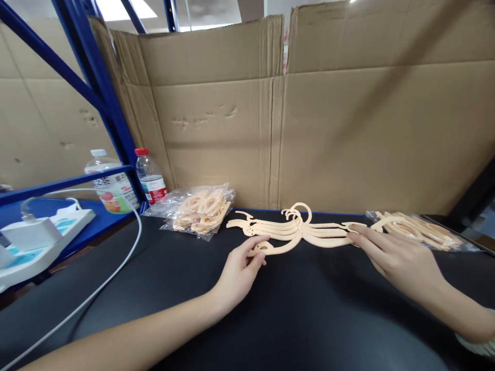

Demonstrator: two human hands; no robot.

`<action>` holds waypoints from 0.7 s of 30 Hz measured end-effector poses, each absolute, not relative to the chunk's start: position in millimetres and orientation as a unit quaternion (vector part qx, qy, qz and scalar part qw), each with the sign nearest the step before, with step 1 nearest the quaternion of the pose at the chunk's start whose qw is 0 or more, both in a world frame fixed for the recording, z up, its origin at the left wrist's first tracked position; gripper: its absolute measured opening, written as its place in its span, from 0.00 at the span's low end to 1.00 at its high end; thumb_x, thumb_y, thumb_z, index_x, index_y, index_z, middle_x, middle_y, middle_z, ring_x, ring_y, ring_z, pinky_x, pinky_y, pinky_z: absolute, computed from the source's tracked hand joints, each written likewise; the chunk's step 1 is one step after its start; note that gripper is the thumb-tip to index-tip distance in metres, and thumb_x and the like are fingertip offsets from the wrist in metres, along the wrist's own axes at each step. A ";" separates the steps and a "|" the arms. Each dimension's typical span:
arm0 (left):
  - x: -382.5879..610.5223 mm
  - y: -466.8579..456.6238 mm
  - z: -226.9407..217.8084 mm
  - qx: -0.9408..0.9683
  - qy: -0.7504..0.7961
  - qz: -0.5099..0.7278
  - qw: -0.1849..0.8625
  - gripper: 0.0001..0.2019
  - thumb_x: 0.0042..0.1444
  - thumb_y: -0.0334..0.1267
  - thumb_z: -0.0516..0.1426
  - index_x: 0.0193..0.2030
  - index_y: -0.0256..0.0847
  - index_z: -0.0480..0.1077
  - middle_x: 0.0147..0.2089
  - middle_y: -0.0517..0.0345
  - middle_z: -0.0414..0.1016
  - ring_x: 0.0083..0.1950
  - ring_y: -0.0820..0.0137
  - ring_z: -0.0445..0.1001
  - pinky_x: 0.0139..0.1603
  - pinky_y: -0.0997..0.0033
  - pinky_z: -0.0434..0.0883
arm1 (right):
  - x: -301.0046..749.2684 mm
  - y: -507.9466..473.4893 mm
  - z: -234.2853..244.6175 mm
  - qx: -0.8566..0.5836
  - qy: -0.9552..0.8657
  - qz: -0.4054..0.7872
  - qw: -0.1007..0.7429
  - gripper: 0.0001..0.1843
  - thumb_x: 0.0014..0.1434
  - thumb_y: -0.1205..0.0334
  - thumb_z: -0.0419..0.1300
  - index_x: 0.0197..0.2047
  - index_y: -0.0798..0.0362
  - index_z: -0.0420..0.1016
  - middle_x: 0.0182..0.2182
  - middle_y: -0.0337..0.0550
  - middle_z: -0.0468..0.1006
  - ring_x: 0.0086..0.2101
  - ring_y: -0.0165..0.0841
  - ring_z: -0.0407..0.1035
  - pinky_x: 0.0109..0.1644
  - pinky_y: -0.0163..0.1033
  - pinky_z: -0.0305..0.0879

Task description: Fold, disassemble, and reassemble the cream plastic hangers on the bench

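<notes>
Several beige plastic folding hangers (pixel 278 230) lie together on the black table, their hooks bunched at the middle and their arms spread to both sides. My left hand (pixel 243 265) pinches the end of the nearest hanger's left arm between thumb and fingers, and that arm curves apart from the others. On the other side, my right hand (pixel 390 252) reaches over the right ends of the hanger arms with its fingers together. Its fingertips touch the arm ends; the thumb is hidden, so the exact hold there is partly covered.
Clear bags of beige hanger parts lie at the back left (pixel 203 211) and back right (pixel 417 229). Cardboard (pixel 216 123) walls the rear. At left are a red-capped bottle (pixel 152 180), a larger bottle (pixel 112 185), a white power strip (pixel 46 245), a white cable (pixel 127 252) and a blue frame (pixel 100 93).
</notes>
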State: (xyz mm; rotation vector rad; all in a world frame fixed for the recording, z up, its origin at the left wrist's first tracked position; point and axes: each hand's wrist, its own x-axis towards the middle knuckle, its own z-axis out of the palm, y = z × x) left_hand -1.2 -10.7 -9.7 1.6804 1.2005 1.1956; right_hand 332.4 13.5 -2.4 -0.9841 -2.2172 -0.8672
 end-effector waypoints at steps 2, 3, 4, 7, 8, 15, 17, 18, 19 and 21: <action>-1.7 -10.5 -10.4 0.657 0.465 0.466 0.368 0.18 0.57 0.37 0.55 0.53 0.37 0.71 0.34 0.56 0.74 0.34 0.67 0.74 0.40 0.67 0.69 | 331.9 13.8 -1.8 -0.375 -0.826 -0.319 0.273 0.20 0.62 0.71 0.47 0.48 0.48 0.76 0.51 0.49 0.77 0.39 0.46 0.76 0.37 0.51 0.70; -1.9 -10.3 -10.7 0.658 0.464 0.465 0.368 0.18 0.57 0.38 0.55 0.54 0.37 0.71 0.33 0.56 0.74 0.34 0.67 0.74 0.41 0.67 0.69 | 331.2 13.7 -1.8 -0.376 -0.827 -0.317 0.271 0.20 0.62 0.72 0.47 0.48 0.48 0.76 0.53 0.50 0.76 0.40 0.47 0.76 0.39 0.53 0.70; -1.9 -10.3 -10.9 0.658 0.463 0.466 0.367 0.18 0.57 0.38 0.55 0.53 0.37 0.71 0.32 0.56 0.74 0.34 0.67 0.74 0.41 0.67 0.69 | 330.2 13.4 -2.0 -0.374 -0.829 -0.313 0.273 0.20 0.62 0.72 0.47 0.48 0.49 0.76 0.54 0.52 0.75 0.40 0.48 0.76 0.40 0.54 0.70; -1.7 -10.2 -10.8 0.657 0.463 0.466 0.371 0.19 0.56 0.38 0.55 0.54 0.36 0.71 0.32 0.56 0.74 0.35 0.66 0.75 0.42 0.66 0.69 | 325.1 11.7 -4.0 -0.359 -0.841 -0.281 0.291 0.21 0.62 0.73 0.48 0.53 0.51 0.73 0.56 0.54 0.73 0.45 0.48 0.74 0.43 0.54 0.72; -1.5 -10.1 -10.7 0.656 0.462 0.464 0.374 0.19 0.57 0.39 0.55 0.55 0.36 0.70 0.32 0.56 0.75 0.35 0.66 0.75 0.42 0.66 0.69 | 322.9 11.2 -5.1 -0.357 -0.846 -0.258 0.301 0.21 0.62 0.73 0.48 0.55 0.51 0.71 0.56 0.54 0.73 0.47 0.47 0.74 0.45 0.53 0.72; -1.7 -7.1 -13.2 0.651 0.456 0.469 0.385 0.20 0.57 0.41 0.55 0.55 0.37 0.69 0.32 0.55 0.75 0.35 0.66 0.76 0.41 0.65 0.70 | 314.0 16.6 -13.5 -0.425 -0.796 0.000 0.431 0.16 0.61 0.55 0.59 0.52 0.48 0.72 0.48 0.49 0.78 0.41 0.42 0.77 0.47 0.49 0.75; -1.6 -6.5 -13.3 0.649 0.456 0.468 0.389 0.20 0.57 0.41 0.56 0.55 0.38 0.69 0.35 0.55 0.75 0.35 0.66 0.76 0.42 0.65 0.71 | 313.5 18.0 -12.1 -0.449 -0.763 0.105 0.454 0.19 0.59 0.50 0.61 0.50 0.50 0.73 0.46 0.50 0.79 0.38 0.40 0.77 0.44 0.48 0.77; -1.4 -6.7 -12.6 0.648 0.455 0.470 0.391 0.20 0.57 0.42 0.56 0.55 0.38 0.70 0.36 0.54 0.76 0.35 0.66 0.76 0.42 0.64 0.71 | 313.3 18.2 -10.5 -0.451 -0.750 0.147 0.461 0.20 0.57 0.48 0.62 0.48 0.50 0.75 0.45 0.50 0.79 0.38 0.41 0.77 0.44 0.48 0.77; -0.9 -7.1 -11.4 0.645 0.453 0.474 0.392 0.19 0.56 0.42 0.57 0.54 0.38 0.70 0.37 0.54 0.76 0.35 0.67 0.76 0.42 0.64 0.71 | 313.1 18.2 -8.5 -0.448 -0.741 0.180 0.467 0.20 0.56 0.46 0.63 0.46 0.50 0.76 0.44 0.50 0.80 0.39 0.41 0.77 0.45 0.48 0.76; 0.3 -8.5 -8.0 0.633 0.453 0.487 0.396 0.20 0.56 0.42 0.58 0.53 0.38 0.70 0.39 0.54 0.75 0.34 0.67 0.76 0.43 0.64 0.72 | 313.1 17.8 -4.2 -0.439 -0.728 0.227 0.475 0.20 0.54 0.44 0.64 0.43 0.51 0.78 0.43 0.51 0.80 0.41 0.43 0.76 0.47 0.49 0.74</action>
